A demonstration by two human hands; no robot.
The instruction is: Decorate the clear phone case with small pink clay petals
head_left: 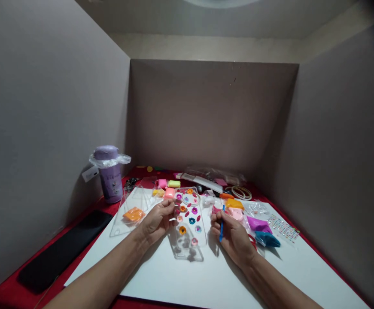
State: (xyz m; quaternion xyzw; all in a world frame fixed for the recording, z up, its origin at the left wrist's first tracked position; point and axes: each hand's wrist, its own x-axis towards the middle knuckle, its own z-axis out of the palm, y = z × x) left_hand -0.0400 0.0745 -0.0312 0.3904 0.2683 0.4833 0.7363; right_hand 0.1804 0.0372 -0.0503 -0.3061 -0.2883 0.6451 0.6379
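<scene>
A clear phone case (189,223) decorated with small coloured clay flowers lies on a white board (180,274). My left hand (157,219) is curled, fingertips touching the case's left edge. My right hand (232,235) is closed round a thin blue tool (221,226), held upright just right of the case. Small bags of clay lie near it: purple (258,224), blue (268,239) and orange (234,203).
A purple tumbler (109,174) wrapped in plastic stands at the back left. A black flat object (65,249) lies on the red cloth at left. Clear plastic packaging with orange clay (134,213), a sticker sheet (283,227) and more clay pieces lie around. Grey walls enclose the desk.
</scene>
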